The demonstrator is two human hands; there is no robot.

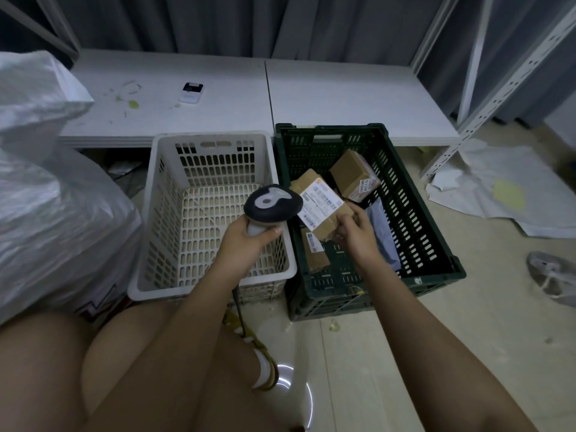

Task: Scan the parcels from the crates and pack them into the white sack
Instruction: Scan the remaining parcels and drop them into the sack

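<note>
My left hand (249,240) grips a black and white barcode scanner (272,203), its head turned toward a brown parcel (321,204) with a white label. My right hand (355,230) holds that parcel by its lower end above the dark green crate (436,241). Inside the green crate lie another boxed parcel (353,176), a flat brown parcel (314,251) and a bluish soft packet (383,232). The white crate (156,244) to the left has nothing in it. The bulging white sack (53,194) stands at the far left.
A low white table (343,98) runs behind the crates, with a small black and white device (191,92) on it. A white metal rack (498,88) stands at the right. Crumpled paper (505,188) and a shoe (551,275) lie on the floor at the right.
</note>
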